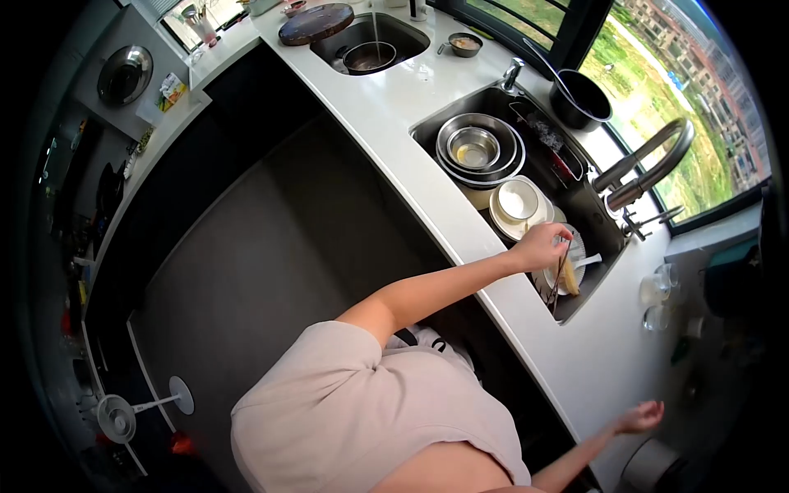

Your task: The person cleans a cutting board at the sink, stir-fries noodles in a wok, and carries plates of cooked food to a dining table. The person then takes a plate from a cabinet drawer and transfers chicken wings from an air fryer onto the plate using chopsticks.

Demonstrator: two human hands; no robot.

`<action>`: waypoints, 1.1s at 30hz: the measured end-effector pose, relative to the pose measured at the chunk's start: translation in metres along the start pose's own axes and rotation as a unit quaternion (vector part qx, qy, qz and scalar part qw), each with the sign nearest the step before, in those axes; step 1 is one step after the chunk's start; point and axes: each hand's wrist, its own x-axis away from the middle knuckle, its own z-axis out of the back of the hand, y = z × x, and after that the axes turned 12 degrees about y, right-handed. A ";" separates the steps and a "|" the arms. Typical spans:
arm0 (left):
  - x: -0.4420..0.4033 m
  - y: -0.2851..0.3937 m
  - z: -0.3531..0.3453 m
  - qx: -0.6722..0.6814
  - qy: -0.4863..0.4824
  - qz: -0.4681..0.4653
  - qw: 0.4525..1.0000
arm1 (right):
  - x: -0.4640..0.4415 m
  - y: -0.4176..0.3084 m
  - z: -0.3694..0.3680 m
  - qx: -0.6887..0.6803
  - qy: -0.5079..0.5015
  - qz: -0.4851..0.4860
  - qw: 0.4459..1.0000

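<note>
My left hand (544, 246) is over the near end of the right-hand sink (612, 234), fingers pinched on thin dark chopsticks (557, 283) that hang down. Beneath it lie a white plate (578, 238), a white spoon (588, 261) and a yellowish piece (569, 278) whose kind I cannot make out. Just beyond the hand, a white bowl (518, 200) rests on stacked plates (500, 220). Nested metal bowls (481, 135) fill the sink's far end. My right hand (641, 417) is above the counter at the lower right, fingers loosely extended, with nothing visible in it.
A curved faucet (657, 164) rises behind the sink, beside a black pot (580, 99). Several glass cups (656, 300) stand at the right. Farther off, water runs into a pot (370, 57) in a second sink, near a round board (316, 25). A small pan (465, 44) sits by the window.
</note>
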 end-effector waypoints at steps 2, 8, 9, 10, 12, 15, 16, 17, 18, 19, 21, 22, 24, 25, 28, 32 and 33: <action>-0.008 -0.016 0.031 0.040 0.046 0.029 0.998 | 0.119 -0.072 -0.085 -0.154 -0.152 -0.051 0.975; -0.022 -0.064 0.193 0.048 0.192 0.092 0.976 | 0.325 -0.341 -0.244 -0.365 -0.556 0.144 0.733; -0.026 -0.072 0.225 0.056 0.230 0.098 0.967 | 0.346 -0.381 -0.258 -0.385 -0.578 0.157 0.702; -0.032 -0.083 0.256 0.066 0.247 0.099 0.962 | 0.373 -0.410 -0.275 -0.402 -0.594 0.141 0.683; -0.043 -0.112 0.318 0.116 0.278 0.098 0.949 | 0.420 -0.457 -0.309 -0.409 -0.610 0.153 0.662; -0.059 -0.134 0.420 0.082 0.303 0.125 0.941 | 0.486 -0.518 -0.357 -0.374 -0.641 0.126 0.658; -0.066 -0.147 0.453 0.079 0.310 0.129 0.939 | 0.509 -0.530 -0.376 -0.352 -0.660 0.089 0.658; -0.071 -0.145 0.490 0.051 0.317 0.144 0.936 | 0.563 -0.498 -0.430 -0.386 -0.658 -0.019 0.646; -0.079 -0.156 0.528 0.054 0.324 0.139 0.934 | 0.576 -0.523 -0.439 -0.359 -0.674 -0.044 0.644; -0.088 -0.161 0.562 0.053 0.340 0.134 0.929 | 0.588 -0.549 -0.448 -0.332 -0.688 -0.069 0.642; -0.108 -0.171 0.631 0.055 0.366 0.128 0.920 | 0.615 -0.594 -0.469 -0.299 -0.697 -0.126 0.640; -0.119 -0.177 0.659 0.057 0.377 0.124 0.916 | 0.628 -0.609 -0.485 -0.295 -0.692 -0.157 0.640; -0.146 -0.202 0.719 0.049 0.381 0.133 0.914 | 0.655 -0.635 -0.525 -0.282 -0.681 -0.192 0.648; -0.162 -0.206 0.743 0.036 0.387 0.137 0.911 | 0.665 -0.648 -0.547 -0.278 -0.675 -0.237 0.641; -0.211 -0.236 0.815 0.025 0.406 0.140 0.903 | 0.699 -0.673 -0.629 -0.274 -0.637 -0.412 0.591; -0.282 -0.275 0.906 -0.034 0.443 0.144 0.884 | 0.757 -0.689 -0.750 -0.305 -0.555 -0.564 0.530; -0.304 -0.280 0.927 -0.028 0.457 0.156 0.875 | 0.774 -0.691 -0.775 -0.306 -0.517 -0.608 0.519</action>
